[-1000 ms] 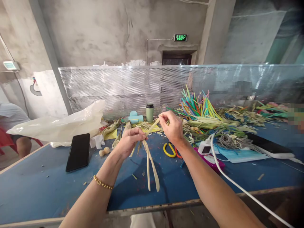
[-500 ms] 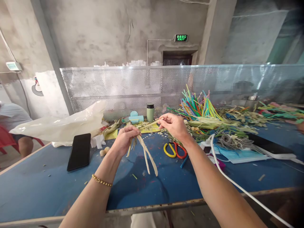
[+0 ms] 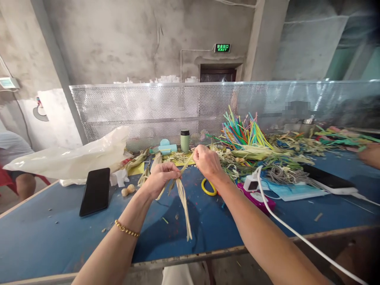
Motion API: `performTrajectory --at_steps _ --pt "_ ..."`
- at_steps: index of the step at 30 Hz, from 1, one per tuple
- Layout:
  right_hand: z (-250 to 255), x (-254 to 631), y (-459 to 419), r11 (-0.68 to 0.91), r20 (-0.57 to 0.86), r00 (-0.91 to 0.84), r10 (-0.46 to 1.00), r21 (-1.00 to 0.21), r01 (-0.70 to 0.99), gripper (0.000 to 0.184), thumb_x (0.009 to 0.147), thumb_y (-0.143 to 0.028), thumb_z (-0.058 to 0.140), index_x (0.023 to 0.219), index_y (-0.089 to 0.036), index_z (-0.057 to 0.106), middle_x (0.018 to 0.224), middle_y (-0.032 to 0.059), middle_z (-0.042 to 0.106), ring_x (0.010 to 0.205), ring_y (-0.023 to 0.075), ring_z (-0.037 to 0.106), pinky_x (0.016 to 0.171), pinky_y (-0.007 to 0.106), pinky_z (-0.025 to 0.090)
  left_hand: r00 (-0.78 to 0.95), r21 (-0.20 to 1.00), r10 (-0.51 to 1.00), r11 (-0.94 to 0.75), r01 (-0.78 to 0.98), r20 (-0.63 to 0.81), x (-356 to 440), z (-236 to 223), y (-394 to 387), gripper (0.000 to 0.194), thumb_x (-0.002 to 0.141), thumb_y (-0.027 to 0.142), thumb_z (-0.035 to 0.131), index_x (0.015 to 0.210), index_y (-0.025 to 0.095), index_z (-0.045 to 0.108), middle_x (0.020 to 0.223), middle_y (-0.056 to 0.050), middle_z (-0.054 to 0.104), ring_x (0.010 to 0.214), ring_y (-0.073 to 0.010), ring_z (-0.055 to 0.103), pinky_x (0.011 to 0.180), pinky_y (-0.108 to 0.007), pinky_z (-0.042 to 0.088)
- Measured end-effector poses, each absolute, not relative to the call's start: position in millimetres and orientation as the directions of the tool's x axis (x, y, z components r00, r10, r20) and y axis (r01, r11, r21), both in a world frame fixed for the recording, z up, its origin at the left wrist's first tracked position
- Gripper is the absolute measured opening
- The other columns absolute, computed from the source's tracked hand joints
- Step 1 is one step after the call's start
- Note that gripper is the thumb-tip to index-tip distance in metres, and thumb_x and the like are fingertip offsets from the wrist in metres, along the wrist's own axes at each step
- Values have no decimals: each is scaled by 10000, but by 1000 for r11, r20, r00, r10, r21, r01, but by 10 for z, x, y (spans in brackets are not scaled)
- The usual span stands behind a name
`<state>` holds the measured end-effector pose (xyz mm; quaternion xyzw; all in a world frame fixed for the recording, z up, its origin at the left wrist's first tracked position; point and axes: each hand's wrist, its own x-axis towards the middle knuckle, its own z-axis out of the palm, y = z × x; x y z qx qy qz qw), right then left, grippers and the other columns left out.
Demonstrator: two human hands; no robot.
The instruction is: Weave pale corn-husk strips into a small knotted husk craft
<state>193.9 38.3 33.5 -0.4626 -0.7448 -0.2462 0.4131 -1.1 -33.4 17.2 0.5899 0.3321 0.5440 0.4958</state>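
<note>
Pale dried corn husk strips [image 3: 184,209] hang below my left hand [image 3: 164,179], which pinches them at their upper end above the table. My right hand [image 3: 207,161] is closed in a fist with its back towards me, gripping a strip that runs taut between the two hands. The fingertips of the right hand are hidden. Under my right wrist lie scissors, their yellow handle loop [image 3: 208,193] in sight and the rest mostly covered by my forearm. Two small wooden beads or balls [image 3: 128,190] lie left of my left hand.
A black phone [image 3: 95,192] lies at left, before a white plastic bag [image 3: 68,158]. Behind my hands stand a green cup [image 3: 185,141] and colourful pipe cleaners [image 3: 245,128]. A white cable [image 3: 292,233] crosses the right side near a purple case [image 3: 259,200]. Another person's hand [image 3: 369,155] is far right.
My right hand has turned and curled from a fingertip pinch into a fist. The hanging strips have swung together and reach lower. The view has shifted slightly right.
</note>
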Motion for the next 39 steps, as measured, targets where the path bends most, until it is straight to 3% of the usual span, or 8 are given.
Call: performTrajectory --at_steps 8,12,17,24,27,31,36,39 --pt "362 2077 438 662 794 -222 566 -278 696 197 919 -107 497 907 -190 675 653 23 690 585 171 672 614 263 441 108 944 954 -251 -215 278 -57 164 -288 149 558 225 813 594 158 684 622 -43 661 593 -136 570 591 -275 411" --pt "358 2063 439 634 803 -227 551 -226 739 205 918 -97 499 921 -184 685 685 41 713 642 187 693 648 274 461 111 946 950 -269 -184 292 -39 167 -304 154 560 231 819 584 156 687 627 -43 663 606 -133 568 596 -270 394" --pt "331 1937 415 477 811 -149 565 -175 861 167 902 -85 545 858 -158 689 809 133 754 741 239 719 658 299 466 180 943 927 -313 -117 330 -13 163 -319 143 569 240 819 585 152 707 615 -49 668 614 -139 559 635 -286 396" --pt "392 1974 381 605 697 -110 708 -520 603 224 942 -90 484 972 -143 700 818 65 776 601 158 740 544 225 501 138 952 950 -259 -161 282 -89 172 -289 163 565 244 819 586 147 690 617 -44 660 600 -132 559 612 -272 391" --pt "404 2022 391 617 697 -137 704 -504 605 240 940 -82 478 1003 -125 705 849 67 782 618 150 751 561 208 511 119 949 953 -252 -187 277 -106 182 -281 167 562 237 822 597 148 685 633 -43 670 606 -131 570 620 -265 405" --pt "384 2012 404 551 703 -159 693 -375 745 249 945 -81 480 1031 -111 712 761 74 766 633 173 744 624 231 515 130 954 953 -251 -162 273 -78 178 -294 165 560 244 820 602 150 690 626 -45 675 605 -135 570 619 -268 407" --pt "370 1927 374 405 755 -131 642 -190 894 234 970 -115 481 1008 -106 711 927 165 779 867 252 752 743 294 507 176 957 943 -268 -110 284 -42 158 -302 159 560 259 800 589 147 690 626 -58 675 607 -139 559 623 -276 401" --pt "383 1957 375 430 690 -89 718 -340 837 226 976 -149 491 1002 -134 715 894 130 788 749 215 751 682 277 512 135 952 943 -298 -73 306 -63 151 -275 156 561 274 774 582 156 675 618 -42 656 608 -136 544 617 -273 389"
